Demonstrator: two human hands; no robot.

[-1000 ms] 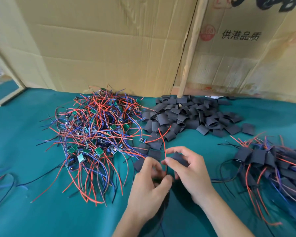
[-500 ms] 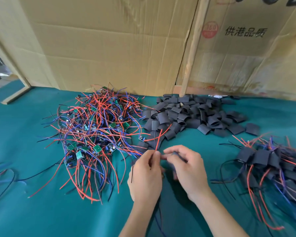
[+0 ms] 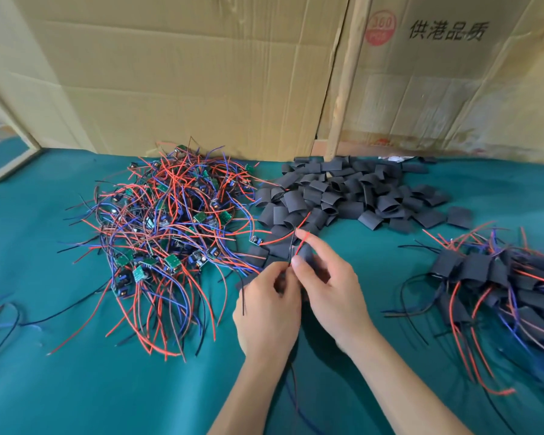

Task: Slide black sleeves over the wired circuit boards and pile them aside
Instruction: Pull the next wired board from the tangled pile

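Flattened cardboard sheets (image 3: pixel 182 80) stand as a backdrop behind a counter (image 3: pixel 44 387) covered in teal cloth. On the cloth to the left sprawls a big tangle of unsleeved circuit boards (image 3: pixel 167 240), small green boards trailing red, blue and black wires. Behind the hands lies a heap of loose black sleeves (image 3: pixel 352 196), and off to the right sits the finished pile (image 3: pixel 500 287), boards already covered, wires fanning out.

Front and centre, the left hand (image 3: pixel 269 312) is curled, pinching the wires of one board, though the board itself is hidden between the fingers. The right hand (image 3: pixel 327 287) pinches a single black sleeve (image 3: pixel 305 255) between thumb and forefinger, with a red wire (image 3: pixel 299 229) poking up past the fingertips.

To my eye the leads are being threaded through the sleeve, which is not yet pulled down over the board. The sleeve looks light, soft and easily flattened, so it wants holding by its edges to keep the mouth open. The wires are thin and floppy; gripping them close to the board and bunching them together should stop them splaying or snagging.
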